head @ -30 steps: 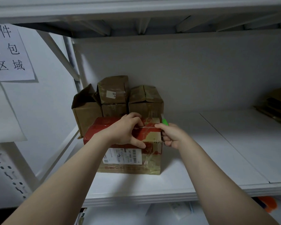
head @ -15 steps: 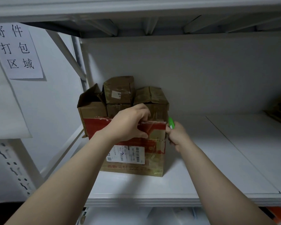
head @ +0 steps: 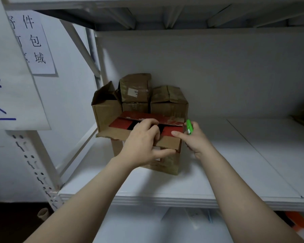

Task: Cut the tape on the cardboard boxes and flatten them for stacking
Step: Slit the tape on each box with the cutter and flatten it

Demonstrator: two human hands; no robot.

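Cardboard, red-printed with brown inner faces, forms the box [head: 167, 165] standing at the left of the white shelf [head: 235, 163], top flaps open, before creased brown cartons [head: 168, 100], one bearing a white label too small to read. The left hand [head: 144, 142] grips the near flap, fingers curled over it, thumb beneath; the right hand [head: 195, 139] holds a green plastic cutter [head: 189, 126] in curled fingers, forefinger touching the red flap. A paper sign [head: 35, 42] reads 件, 包, 域.
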